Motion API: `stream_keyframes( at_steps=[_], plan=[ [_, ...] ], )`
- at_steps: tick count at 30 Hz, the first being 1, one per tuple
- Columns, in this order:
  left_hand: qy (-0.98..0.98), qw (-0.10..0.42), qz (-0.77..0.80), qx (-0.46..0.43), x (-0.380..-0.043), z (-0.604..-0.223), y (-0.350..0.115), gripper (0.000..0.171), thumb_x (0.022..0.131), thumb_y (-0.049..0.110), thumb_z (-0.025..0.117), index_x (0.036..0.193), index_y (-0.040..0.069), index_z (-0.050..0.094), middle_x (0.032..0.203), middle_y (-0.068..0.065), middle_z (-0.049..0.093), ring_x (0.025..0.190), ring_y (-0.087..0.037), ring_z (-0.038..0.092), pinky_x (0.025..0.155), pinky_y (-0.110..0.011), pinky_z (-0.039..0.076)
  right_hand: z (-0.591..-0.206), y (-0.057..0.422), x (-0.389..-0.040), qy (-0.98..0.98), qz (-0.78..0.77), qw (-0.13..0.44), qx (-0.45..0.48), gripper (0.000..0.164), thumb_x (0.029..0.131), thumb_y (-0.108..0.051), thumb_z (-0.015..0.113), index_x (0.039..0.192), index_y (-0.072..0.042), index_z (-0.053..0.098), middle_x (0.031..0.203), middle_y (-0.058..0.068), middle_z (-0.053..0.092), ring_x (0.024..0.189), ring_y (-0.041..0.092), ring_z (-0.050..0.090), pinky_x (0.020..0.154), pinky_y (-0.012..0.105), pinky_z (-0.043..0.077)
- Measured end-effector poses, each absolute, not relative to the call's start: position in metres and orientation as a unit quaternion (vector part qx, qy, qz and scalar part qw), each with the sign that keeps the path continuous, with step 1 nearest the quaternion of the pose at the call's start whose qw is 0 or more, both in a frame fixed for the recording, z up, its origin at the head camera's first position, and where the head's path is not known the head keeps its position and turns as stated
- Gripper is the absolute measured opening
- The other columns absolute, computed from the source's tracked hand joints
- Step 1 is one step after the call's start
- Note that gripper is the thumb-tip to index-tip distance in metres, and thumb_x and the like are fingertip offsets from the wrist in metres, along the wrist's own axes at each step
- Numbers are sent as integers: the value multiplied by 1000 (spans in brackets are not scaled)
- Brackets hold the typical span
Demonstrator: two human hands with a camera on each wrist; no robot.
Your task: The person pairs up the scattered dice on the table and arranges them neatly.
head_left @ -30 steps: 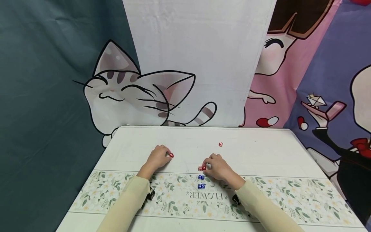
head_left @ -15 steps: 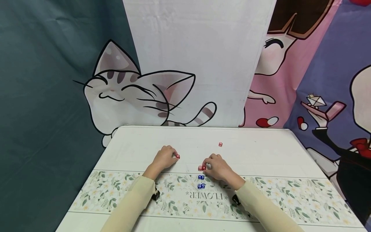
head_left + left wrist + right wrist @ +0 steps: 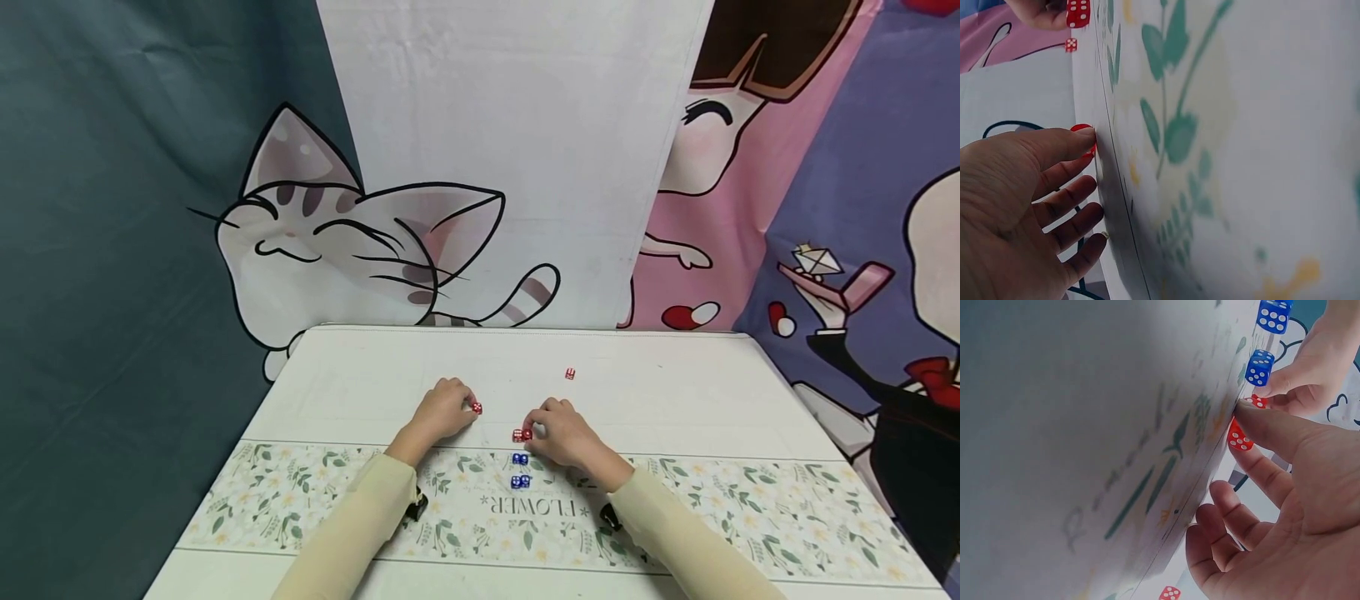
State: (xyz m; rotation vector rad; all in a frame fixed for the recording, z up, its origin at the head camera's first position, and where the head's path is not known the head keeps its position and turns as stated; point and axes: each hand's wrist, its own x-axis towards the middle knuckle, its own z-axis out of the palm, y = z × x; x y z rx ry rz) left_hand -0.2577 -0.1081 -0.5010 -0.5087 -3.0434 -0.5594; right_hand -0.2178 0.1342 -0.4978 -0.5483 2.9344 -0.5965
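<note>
My left hand (image 3: 444,408) pinches a red die (image 3: 477,408) with white pips between thumb and forefinger, low over the white part of the table. In the left wrist view the thumb covers much of that die, and the other fingers are spread loosely. On the right, the thumb and forefinger of my right hand (image 3: 564,432) grip another red die (image 3: 1240,436). Against its left side sits a second red die (image 3: 517,436). Just nearer to me, two pairs of blue dice lie in short rows, the front pair (image 3: 521,482) on the floral strip and the rear pair (image 3: 521,459) behind it.
A lone red die (image 3: 571,374) lies farther back, behind my right hand. The white table (image 3: 675,375) carries a floral strip (image 3: 750,508) with printed lettering. A cartoon-printed curtain (image 3: 525,167) hangs behind the table's back edge.
My left hand has slid to the right with its red die, closing on the red pair at my right hand. The right hand and the other dice have stayed put.
</note>
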Motion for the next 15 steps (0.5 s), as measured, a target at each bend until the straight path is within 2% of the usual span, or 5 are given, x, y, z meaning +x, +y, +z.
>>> stream_keyframes(
  at_steps=[15],
  plan=[
    [-968,-2,-170,-182,-258,-503,-85,13,89,26,77,95,16,73,106,-1,64,105,-24,56,92,-45,48,-497,135,-216,963,-193,35,-184,15,86,-28,82,96,-28,71,107,1,58,94,21,48,80,39,43]
  ],
)
